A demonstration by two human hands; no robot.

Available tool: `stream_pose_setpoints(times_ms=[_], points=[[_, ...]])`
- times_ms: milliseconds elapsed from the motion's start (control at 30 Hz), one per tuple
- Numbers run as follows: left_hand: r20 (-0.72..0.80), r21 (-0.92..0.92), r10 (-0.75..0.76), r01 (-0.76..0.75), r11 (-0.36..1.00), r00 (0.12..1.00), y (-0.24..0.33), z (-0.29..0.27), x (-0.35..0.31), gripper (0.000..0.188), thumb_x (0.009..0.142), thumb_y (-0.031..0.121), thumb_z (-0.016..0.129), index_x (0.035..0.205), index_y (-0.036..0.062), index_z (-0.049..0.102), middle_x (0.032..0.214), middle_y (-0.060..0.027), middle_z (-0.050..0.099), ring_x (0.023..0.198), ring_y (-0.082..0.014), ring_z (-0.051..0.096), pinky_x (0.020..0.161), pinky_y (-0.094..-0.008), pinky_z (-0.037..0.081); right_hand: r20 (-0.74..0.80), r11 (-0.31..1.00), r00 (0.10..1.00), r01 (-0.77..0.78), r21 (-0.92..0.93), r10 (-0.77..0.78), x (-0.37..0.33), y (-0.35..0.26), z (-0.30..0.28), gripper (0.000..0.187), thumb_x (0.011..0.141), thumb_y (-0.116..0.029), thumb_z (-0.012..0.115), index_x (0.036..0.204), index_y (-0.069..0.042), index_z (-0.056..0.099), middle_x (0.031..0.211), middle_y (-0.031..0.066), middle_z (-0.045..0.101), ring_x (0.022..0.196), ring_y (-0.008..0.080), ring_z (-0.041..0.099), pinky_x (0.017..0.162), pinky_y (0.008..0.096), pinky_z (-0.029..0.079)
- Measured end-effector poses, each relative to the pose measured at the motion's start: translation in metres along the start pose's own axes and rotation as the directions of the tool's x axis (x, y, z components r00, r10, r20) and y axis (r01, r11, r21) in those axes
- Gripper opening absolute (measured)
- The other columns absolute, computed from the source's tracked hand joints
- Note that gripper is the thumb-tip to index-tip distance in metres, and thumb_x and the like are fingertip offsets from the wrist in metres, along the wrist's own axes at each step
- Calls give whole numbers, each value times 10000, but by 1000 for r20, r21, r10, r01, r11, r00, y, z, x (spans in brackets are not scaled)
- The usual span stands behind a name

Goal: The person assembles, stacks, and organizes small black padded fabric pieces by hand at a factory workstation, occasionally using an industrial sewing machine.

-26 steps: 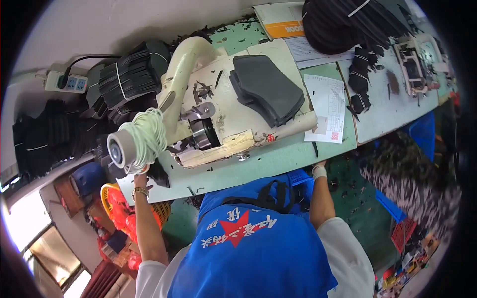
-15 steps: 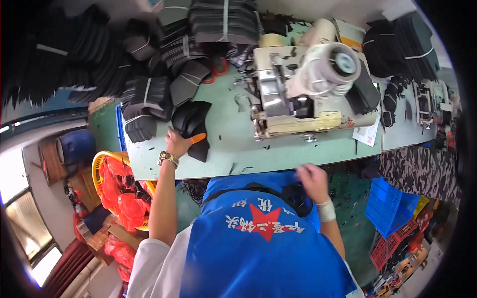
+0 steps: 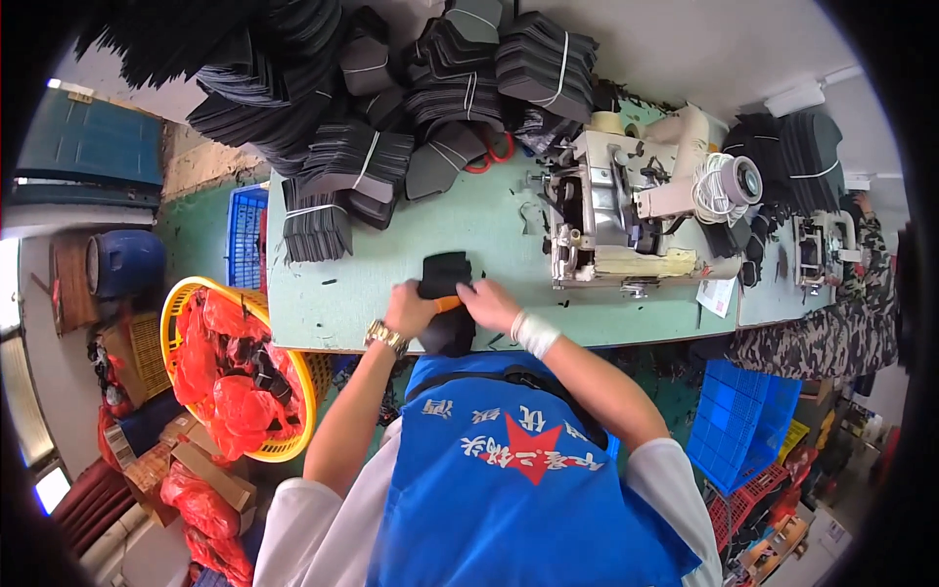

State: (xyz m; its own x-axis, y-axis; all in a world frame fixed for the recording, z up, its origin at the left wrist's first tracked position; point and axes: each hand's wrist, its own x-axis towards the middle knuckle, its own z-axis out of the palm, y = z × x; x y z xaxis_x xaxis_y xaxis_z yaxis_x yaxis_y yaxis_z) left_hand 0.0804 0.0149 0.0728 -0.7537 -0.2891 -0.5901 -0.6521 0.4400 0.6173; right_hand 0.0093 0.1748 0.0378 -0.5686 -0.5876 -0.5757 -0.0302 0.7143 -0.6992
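Near the table's front edge lies a small stack of dark, curved sheet pieces [image 3: 448,337], with both hands on it. My left hand [image 3: 405,311], with a gold-coloured watch above it, grips the left side of the pieces. From its fingers an orange finger-shaped thing [image 3: 447,303] reaches across them; whether it is worn or held I cannot tell. My right hand [image 3: 492,304], with a white band at the wrist, pinches the right edge. The fingertips are partly hidden against the dark material.
Bundles of tied dark pieces [image 3: 357,157] stand at the back left, near red-handled scissors [image 3: 497,152]. A sewing machine [image 3: 636,210] occupies the table's right side. Below the left edge is a yellow basket [image 3: 315,391] with red bags. Blue crates [image 3: 736,421] stand at the right.
The dark pieces have come toward me and to the right with my left hand. My right hand has risen from beside the apron onto them. The view has shifted too.
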Motion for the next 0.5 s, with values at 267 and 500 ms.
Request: stream_pose_setpoints(times_ms=[267, 500], points=[[-11, -301, 246, -238, 923, 969, 5, 23, 1, 606, 652, 229, 835, 1084, -50, 514, 959, -159, 652, 903, -222, 634, 771, -367, 508, 51, 871, 998, -49, 488, 28, -41, -15, -29, 376, 942, -359, 509, 940, 5, 603, 772, 59, 610, 689, 145, 522, 635, 346, 450], [-237, -300, 636, -678, 671, 734, 64, -21, -28, 1029, 599, 168, 845, 1405, -11, 230, 1373, -157, 354, 1238, -268, 387, 1052, -395, 311, -342, 565, 864, 501, 655, -369, -58, -64, -52, 597, 883, -432, 577, 1271, 15, 499, 1233, 159, 570, 1097, 232, 530, 957, 361, 412]])
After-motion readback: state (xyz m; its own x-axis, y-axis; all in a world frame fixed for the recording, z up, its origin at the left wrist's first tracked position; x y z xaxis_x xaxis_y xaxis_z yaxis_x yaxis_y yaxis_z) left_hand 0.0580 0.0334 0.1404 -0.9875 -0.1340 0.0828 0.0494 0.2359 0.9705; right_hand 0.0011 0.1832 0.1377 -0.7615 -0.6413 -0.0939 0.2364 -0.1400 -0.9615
